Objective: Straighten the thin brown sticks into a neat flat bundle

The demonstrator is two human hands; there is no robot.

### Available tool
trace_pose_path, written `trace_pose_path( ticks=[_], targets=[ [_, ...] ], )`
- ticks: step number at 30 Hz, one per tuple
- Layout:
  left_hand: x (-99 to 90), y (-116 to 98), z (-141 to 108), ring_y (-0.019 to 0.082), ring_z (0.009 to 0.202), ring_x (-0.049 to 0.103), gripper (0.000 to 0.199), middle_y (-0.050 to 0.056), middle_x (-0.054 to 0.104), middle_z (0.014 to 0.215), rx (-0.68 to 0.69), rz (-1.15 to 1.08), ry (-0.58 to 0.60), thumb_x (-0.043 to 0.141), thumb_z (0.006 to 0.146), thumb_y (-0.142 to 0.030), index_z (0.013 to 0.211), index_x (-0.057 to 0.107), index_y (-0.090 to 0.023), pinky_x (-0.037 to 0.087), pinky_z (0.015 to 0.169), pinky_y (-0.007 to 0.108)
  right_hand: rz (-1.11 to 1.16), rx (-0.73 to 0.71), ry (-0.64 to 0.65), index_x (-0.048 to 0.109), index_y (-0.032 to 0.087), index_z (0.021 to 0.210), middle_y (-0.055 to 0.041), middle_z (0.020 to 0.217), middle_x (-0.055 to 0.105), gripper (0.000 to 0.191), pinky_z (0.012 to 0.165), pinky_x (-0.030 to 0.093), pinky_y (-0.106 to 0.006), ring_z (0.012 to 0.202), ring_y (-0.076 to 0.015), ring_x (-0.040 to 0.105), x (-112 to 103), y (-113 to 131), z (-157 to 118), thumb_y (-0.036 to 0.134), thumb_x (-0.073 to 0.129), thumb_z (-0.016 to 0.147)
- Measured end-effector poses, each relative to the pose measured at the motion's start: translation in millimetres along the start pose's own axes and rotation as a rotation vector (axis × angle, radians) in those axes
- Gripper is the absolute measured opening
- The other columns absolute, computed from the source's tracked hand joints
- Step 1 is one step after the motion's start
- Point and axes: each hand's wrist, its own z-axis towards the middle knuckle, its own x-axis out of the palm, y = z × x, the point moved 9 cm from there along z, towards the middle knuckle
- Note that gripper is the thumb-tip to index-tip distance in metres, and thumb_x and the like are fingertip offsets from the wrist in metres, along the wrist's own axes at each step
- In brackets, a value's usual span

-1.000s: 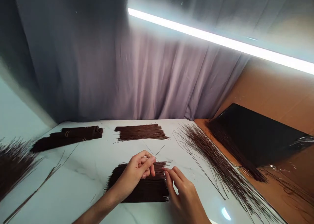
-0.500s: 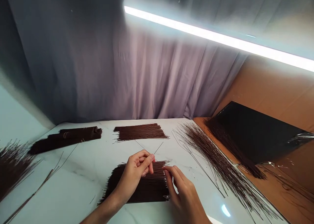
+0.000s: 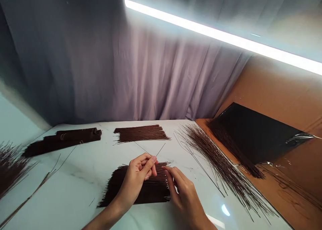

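Observation:
My left hand (image 3: 141,169) is closed in a pinch on thin dark brown sticks (image 3: 161,149); two thin lengths stick out beyond its fingertips, crossing in a V. Close by on the right, my right hand (image 3: 183,186) has thumb and forefinger pressed together. What lies between those fingertips is too small to make out. Beneath both hands is a flat, dense mat of dark brown sticks (image 3: 151,193), lying side by side with uneven ends. My left hand covers part of it.
Farther back lies a smaller stick bundle (image 3: 142,133), with dark rolled bundles (image 3: 72,136) to its left. A loose spread of sticks (image 3: 221,163) runs along the table's right edge. Beyond it, a black sheet (image 3: 261,132) rests on a brown surface. More sticks (image 3: 12,169) fan out at far left.
The whole view has shifted slightly, so things appear a little higher and more to the left. Both hands keep nearly the same pose, with the right fingertips still near the left hand.

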Motion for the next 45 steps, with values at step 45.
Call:
trace_pose_path(
  ticks=[45],
  targets=[
    [34.3, 1, -46, 0.012, 0.06, 0.039, 0.032, -0.004, 0.055, 0.06, -0.292, 0.109, 0.508, 0.06, 0.095, -0.047, 0.083, 0.061, -0.018, 0.031, 0.059, 0.022, 0.248, 0.139, 0.532, 0.065, 0.018, 0.091, -0.0027, 0.086, 0.068, 0.031, 0.068, 0.046, -0.024, 0.078, -0.015, 0.061, -8, -30, 24, 0.04, 0.049, 0.105]
  ],
)
